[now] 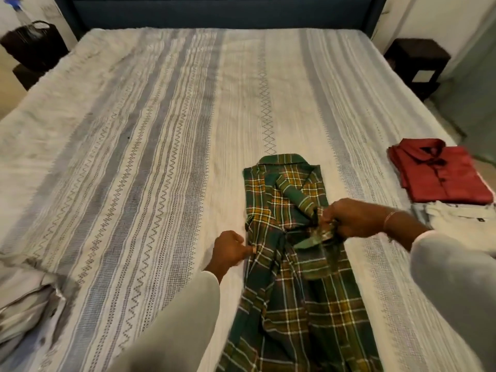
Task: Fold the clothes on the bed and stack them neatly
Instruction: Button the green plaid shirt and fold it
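Sleeves: 2 pale grey long sleeves [171, 326] enter from the bottom edge, 1 per arm.
Shirt: green and yellow plaid cotton shirt [292, 277] lies lengthwise on the bed, collar toward the headboard, body narrowed, lower part running off the bottom edge.
Left hand: left hand [230, 249] curled, pinching the shirt's left edge at mid-length.
Right hand: right hand [351, 217] curled, gripping a bunched sleeve end over the middle of the shirt; thin bracelet at the wrist.
Bed: white bedspread with grey woven stripes and zigzags [150, 135] covers the bed; dark blue padded headboard [214, 12] at the far end.
Stack: folded dark red button shirt [442, 173] at the right edge of the bed, resting on a folded white garment [456, 221], apart from the plaid shirt.
Left corner: crumpled pale striped cloth [26, 304], type unclear.
Room: dark woven basket [35, 44] far left, dark bedside table [417, 65] far right.
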